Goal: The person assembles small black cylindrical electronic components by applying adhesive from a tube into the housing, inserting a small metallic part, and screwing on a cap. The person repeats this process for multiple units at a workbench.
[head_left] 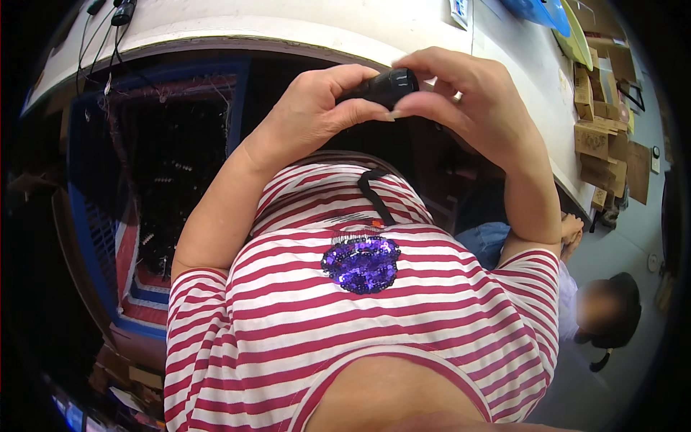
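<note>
Between my hands, just off the table's near edge, is a black flashlight-like cylinder (392,86) with a wider end toward the right. My left hand (317,101) is closed round its narrower part, thumb below and fingers above, hiding much of it. At the wide end, my right hand (468,90) curves round with its thumb and fingertips against the rim. The two thumb tips nearly meet under the cylinder.
A white table (317,25) runs along the far side, with a black cabled item (124,12) at left. Below stands a blue crate (158,72) of dark pieces. A blue basin (540,16) and cardboard boxes (601,140) are at right; another person (568,295) sits nearby.
</note>
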`<state>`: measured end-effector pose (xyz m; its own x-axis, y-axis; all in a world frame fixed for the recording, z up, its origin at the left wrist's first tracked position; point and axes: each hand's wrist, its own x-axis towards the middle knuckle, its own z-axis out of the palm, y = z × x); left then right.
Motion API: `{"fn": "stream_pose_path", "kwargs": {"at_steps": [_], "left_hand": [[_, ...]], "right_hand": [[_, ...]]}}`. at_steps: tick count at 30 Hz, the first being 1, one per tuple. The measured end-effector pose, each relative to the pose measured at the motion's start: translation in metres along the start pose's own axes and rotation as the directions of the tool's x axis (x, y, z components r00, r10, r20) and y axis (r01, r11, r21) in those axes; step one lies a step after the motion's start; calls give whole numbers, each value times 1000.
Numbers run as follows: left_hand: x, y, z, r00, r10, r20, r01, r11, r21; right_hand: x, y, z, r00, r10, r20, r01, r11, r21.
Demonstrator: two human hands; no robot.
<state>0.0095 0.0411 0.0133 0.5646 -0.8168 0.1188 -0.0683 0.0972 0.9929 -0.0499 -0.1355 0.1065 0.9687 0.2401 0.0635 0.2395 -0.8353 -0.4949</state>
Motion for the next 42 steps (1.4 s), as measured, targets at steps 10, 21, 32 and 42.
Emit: {"fn": "stream_pose_path", "kwargs": {"at_steps": [10, 21, 32, 42], "left_hand": [[0, -2, -7, 991, 46, -124, -20, 978, 206], [-6, 5, 0, 981, 19, -195, 28, 971, 235], [-19, -2, -11, 948, -125, -292, 45, 963, -266], [-15, 5, -26, 941, -160, -299, -99, 716, -692]], "right_hand": [[32, -36, -14, 855, 470, 221, -471, 881, -50], [6, -19, -4, 998, 64, 0, -63, 991, 119], [-23, 33, 74, 924, 265, 275, -376, 759, 532], [-49, 127, 249, 854, 437, 284, -478, 873, 96]]}}
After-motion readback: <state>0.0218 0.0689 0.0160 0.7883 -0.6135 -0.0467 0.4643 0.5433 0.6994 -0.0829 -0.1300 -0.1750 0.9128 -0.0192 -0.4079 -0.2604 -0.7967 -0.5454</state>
